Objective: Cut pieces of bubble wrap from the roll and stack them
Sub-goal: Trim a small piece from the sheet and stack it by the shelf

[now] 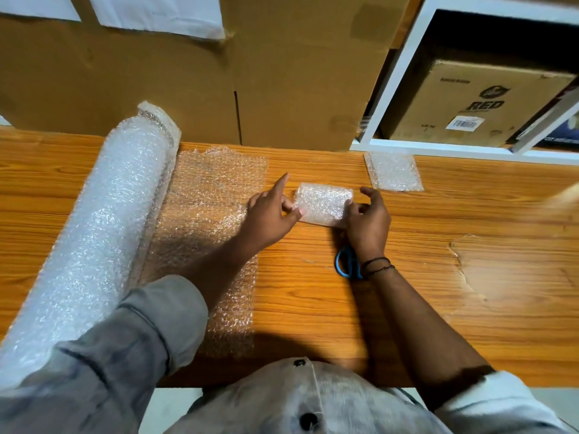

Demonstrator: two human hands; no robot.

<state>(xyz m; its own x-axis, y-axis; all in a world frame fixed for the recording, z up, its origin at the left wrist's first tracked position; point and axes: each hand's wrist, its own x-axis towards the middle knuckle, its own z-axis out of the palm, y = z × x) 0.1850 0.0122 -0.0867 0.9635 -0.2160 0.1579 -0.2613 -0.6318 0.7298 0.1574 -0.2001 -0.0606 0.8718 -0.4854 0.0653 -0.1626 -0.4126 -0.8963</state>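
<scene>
A thick roll of bubble wrap (103, 220) lies along the left of the wooden table (470, 277), with a sheet unrolled from it (213, 195) spread flat to its right. A small cut piece of bubble wrap (324, 205) is held just above the table between both hands. My left hand (271, 214) pinches its left edge, index finger pointing out. My right hand (368, 219) pinches its right edge and also carries blue-handled scissors (346, 264), whose blades are hidden under the palm. A stack of cut pieces (394, 171) lies at the table's far edge.
Large brown cardboard boxes (282, 73) stand against the table's back edge. A white shelf (404, 89) at the back right holds another carton (476, 104). The table's near edge runs just in front of my torso.
</scene>
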